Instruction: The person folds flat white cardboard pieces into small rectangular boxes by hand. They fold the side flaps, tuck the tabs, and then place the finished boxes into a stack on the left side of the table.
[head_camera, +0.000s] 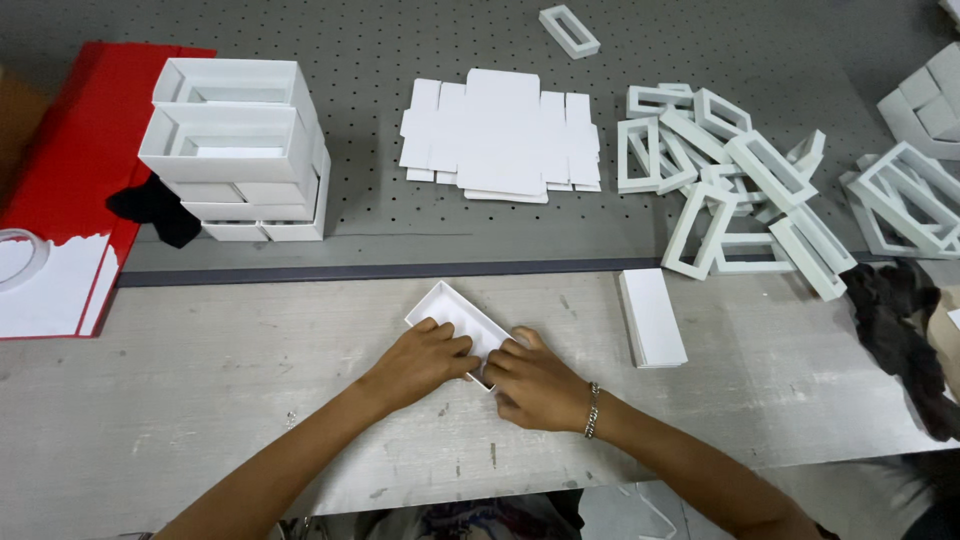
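Note:
A small white open box tray (452, 308) lies at an angle on the pale worktop, near its middle. My left hand (425, 358) presses on the tray's near end with the fingers curled over its edge. My right hand (538, 385), with a chain bracelet at the wrist, grips the same end from the right, its thumb on the tray's corner. The tray's near corner is hidden under both hands.
A stack of flat white die-cut blanks (500, 135) lies on the grey perforated mat. Stacked finished white boxes (235, 145) stand at left beside a red folder (85, 160). A pile of white frame inserts (745, 180) lies at right, with a flat white stack (652, 315) nearer.

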